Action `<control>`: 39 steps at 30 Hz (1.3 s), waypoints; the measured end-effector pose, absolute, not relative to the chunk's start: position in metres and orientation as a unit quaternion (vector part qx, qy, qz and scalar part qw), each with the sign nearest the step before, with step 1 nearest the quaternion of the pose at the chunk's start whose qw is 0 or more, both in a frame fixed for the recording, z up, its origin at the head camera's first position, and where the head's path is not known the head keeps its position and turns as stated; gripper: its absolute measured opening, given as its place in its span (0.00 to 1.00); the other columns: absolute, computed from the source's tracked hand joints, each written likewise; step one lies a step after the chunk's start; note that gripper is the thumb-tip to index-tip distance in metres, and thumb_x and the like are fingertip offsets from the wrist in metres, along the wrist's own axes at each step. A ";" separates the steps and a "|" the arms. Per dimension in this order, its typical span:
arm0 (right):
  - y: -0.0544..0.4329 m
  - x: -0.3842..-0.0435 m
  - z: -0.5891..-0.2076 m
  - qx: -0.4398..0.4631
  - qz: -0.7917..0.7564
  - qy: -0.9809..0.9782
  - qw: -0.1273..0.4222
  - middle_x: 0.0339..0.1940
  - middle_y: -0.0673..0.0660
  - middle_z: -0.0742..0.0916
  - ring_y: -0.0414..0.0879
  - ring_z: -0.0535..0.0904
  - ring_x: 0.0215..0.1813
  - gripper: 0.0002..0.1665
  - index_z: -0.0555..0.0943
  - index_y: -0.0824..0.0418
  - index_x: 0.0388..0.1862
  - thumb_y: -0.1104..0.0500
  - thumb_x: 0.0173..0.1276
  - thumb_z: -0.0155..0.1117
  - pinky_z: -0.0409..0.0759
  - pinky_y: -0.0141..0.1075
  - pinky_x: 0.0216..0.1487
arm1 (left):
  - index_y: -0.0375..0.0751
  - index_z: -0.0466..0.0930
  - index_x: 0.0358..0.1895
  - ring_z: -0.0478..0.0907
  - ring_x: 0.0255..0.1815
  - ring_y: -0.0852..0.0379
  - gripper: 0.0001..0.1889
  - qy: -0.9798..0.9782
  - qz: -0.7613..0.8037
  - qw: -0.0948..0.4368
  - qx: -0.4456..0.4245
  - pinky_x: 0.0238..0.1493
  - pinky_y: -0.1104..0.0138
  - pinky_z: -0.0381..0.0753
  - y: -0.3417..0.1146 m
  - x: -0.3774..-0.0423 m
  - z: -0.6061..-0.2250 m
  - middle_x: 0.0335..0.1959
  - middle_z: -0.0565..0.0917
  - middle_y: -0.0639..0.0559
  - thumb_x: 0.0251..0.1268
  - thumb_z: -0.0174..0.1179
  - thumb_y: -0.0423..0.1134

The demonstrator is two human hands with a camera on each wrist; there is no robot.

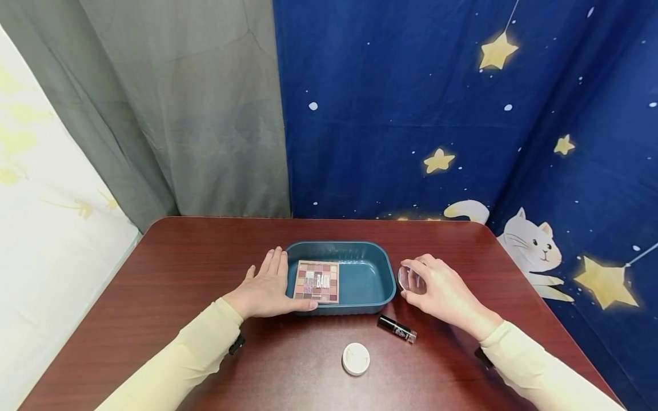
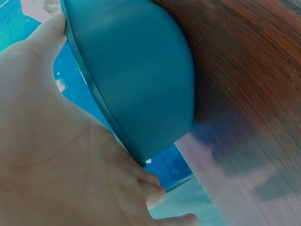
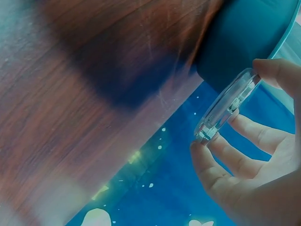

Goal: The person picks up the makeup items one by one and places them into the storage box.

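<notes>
A teal plastic basin stands mid-table with an eyeshadow palette lying in its left half. Against the basin's left end rests my left hand, fingers straight, its thumb along the front rim. In the left wrist view the palm faces the basin's outer wall. My right hand pinches a clear round compact by its edge, just right of the basin. The right wrist view shows this compact tilted on edge between thumb and fingertips.
In front of the basin lies a black lipstick tube with a clear end. Nearer the front is a small round white jar. The dark red wooden table ends at grey and blue starry curtains.
</notes>
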State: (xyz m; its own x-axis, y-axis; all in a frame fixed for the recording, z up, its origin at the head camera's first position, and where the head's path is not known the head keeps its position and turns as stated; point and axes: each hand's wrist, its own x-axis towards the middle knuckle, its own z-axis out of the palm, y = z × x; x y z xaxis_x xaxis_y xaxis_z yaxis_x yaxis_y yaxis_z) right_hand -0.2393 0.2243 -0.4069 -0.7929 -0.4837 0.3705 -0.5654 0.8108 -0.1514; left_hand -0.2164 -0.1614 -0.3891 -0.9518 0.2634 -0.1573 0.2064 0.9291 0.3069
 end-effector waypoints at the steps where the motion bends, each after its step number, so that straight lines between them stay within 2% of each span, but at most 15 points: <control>1: 0.223 -0.239 -0.406 0.281 0.129 -0.938 0.160 0.47 0.54 0.83 0.50 0.78 0.47 0.32 0.83 0.58 0.57 0.50 0.53 0.79 0.80 0.48 0.47 | 0.26 0.40 0.79 0.39 0.81 0.38 0.73 0.977 0.145 0.099 0.120 0.71 0.33 0.45 -0.161 -0.216 -0.389 0.81 0.40 0.33 0.45 0.56 0.84; 21: 0.202 -0.242 -0.391 0.299 0.144 -0.926 0.180 0.48 0.53 0.83 0.50 0.78 0.48 0.33 0.83 0.57 0.57 0.47 0.53 0.79 0.79 0.48 0.48 | 0.26 0.40 0.79 0.38 0.81 0.38 0.72 0.977 0.144 0.098 0.120 0.71 0.34 0.46 -0.161 -0.217 -0.389 0.81 0.40 0.33 0.47 0.57 0.82; 39: 0.174 -0.247 -0.388 0.312 0.155 -0.925 0.151 0.49 0.52 0.82 0.47 0.77 0.48 0.34 0.82 0.55 0.61 0.46 0.55 0.79 0.79 0.45 0.48 | 0.27 0.40 0.79 0.38 0.81 0.38 0.73 0.977 0.147 0.100 0.119 0.71 0.34 0.45 -0.162 -0.217 -0.390 0.81 0.41 0.34 0.45 0.55 0.85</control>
